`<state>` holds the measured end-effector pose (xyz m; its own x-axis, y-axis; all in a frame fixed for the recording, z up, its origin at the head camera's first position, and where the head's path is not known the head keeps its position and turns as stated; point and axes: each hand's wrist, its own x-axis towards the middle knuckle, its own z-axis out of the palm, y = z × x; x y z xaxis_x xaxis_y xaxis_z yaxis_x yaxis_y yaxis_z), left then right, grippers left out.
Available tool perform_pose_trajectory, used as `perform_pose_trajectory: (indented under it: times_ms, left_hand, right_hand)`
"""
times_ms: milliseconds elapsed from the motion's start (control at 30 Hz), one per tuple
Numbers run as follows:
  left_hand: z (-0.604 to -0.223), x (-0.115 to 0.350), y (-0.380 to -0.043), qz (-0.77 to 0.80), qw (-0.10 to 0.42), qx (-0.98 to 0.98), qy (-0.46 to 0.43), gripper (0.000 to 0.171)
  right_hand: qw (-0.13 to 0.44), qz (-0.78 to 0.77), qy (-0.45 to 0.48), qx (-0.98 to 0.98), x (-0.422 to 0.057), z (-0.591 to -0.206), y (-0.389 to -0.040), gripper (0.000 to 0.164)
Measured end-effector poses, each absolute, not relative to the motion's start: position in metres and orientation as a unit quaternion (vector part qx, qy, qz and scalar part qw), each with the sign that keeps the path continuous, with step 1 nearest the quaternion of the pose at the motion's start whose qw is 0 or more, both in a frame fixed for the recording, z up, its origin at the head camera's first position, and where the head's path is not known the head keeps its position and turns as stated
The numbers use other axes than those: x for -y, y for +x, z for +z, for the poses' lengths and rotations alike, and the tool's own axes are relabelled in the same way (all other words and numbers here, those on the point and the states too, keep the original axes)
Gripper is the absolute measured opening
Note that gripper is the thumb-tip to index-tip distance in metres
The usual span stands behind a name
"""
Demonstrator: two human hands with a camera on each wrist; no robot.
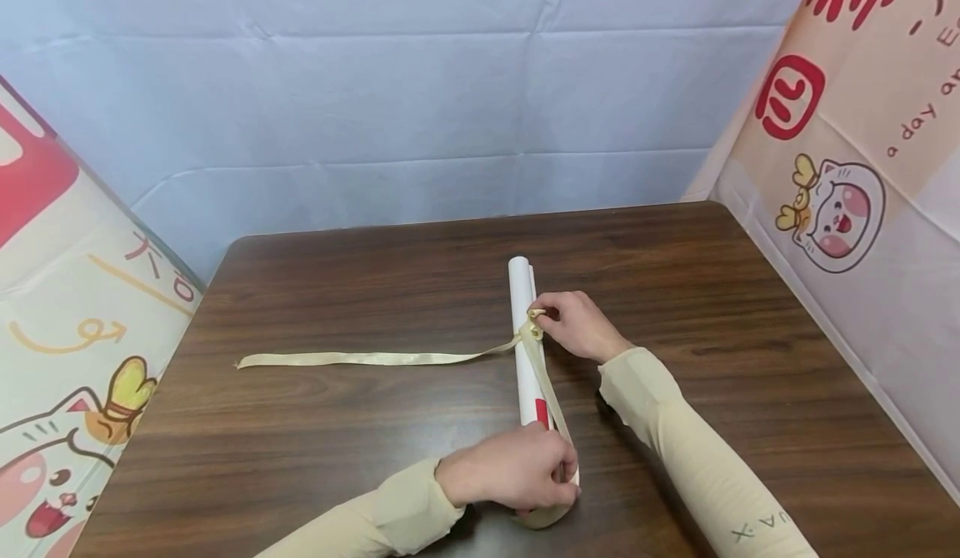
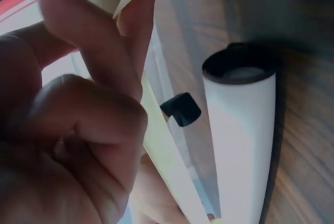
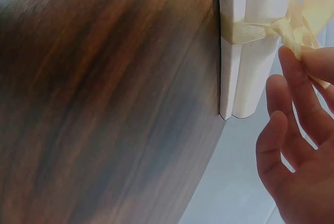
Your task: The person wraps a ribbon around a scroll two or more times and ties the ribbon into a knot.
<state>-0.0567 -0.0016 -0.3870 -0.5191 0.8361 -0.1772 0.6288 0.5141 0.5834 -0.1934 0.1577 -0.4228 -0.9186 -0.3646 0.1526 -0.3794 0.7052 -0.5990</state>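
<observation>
A white paper roll with a red patch lies lengthwise on the table. In the left wrist view its near end shows a dark, hollow opening. Around its middle goes a pale yellow ribbon, knotted on the roll's right side. One ribbon tail stretches left across the table; the other runs toward the near end. There my left hand pinches this tail between curled fingers, above the roll. At the knot, my right hand pinches the ribbon between thumb and index finger, its other fingers loosely bent.
The dark wood-grain table reaches back to a pale blue cloth. Printed cartoon panels stand at the left and right sides. A small black piece of unclear kind shows beyond the ribbon.
</observation>
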Motion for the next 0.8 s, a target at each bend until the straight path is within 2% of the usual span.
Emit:
perform_pose_trajectory:
  times_ms: [333,600,800]
  left_hand:
    - [-0.392,-0.002,-0.043,0.178,0.177,-0.842,0.478,0.018]
    - [-0.396,-0.004,-0.028,0.144,0.159,-0.838,0.501,0.016]
    - [-0.398,-0.006,-0.024,0.128,0.168,-0.835,0.508,0.013]
  right_hand:
    - [0.013,0.323,0.207,0.923,-0.159,-0.424,-0.193,0.011]
    - [0.022,0.319,0.212,0.924,-0.158,-0.423,-0.193,0.011]
    - [0.014,0.314,0.215,0.925,-0.157,-0.421,-0.192,0.012]
